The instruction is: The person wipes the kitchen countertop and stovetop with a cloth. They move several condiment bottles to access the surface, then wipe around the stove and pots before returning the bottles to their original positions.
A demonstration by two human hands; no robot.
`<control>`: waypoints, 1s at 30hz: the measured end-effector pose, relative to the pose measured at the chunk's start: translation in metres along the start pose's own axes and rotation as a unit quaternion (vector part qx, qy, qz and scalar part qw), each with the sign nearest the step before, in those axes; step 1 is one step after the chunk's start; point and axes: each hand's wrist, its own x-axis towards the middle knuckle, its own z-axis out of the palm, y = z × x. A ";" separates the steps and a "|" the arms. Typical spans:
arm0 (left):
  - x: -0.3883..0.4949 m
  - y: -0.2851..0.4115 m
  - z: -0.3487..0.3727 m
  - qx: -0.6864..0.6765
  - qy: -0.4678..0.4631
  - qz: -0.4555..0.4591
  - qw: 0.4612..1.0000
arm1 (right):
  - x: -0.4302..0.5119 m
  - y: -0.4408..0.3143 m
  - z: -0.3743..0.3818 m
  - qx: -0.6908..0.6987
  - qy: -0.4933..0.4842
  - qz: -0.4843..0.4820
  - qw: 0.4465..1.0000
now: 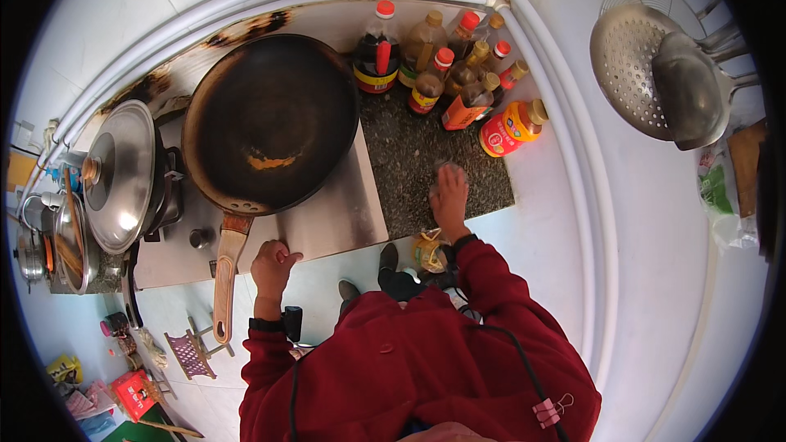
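My right hand [451,197] reaches over the dark speckled countertop [399,196], fingers pointing away from me. A blurred greyish patch shows around its fingertips; I cannot tell if it is a held thing. My left hand [273,267] is at the front edge of the steel gas stove [334,215], fingers curled in and thumb out, with nothing visible in it. Just left of it is the wooden handle [226,282] of a large black frying pan [276,110] on the stove. The pan has an orange-brown patch inside. Several sauce bottles [470,103] stand beyond my right hand.
A lidded wok [120,178] stands on the stove's left, its dark handle [129,288] jutting past the front. White pipes [556,92] run along the walls. A skimmer [626,67] and a ladle [691,86] hang right. An oil jug [430,252] and a small chair [190,353] are below.
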 end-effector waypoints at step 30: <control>0.002 0.010 -0.005 0.005 -0.008 -0.017 1.000 | 0.018 0.091 -0.032 -0.059 0.068 0.001 0.996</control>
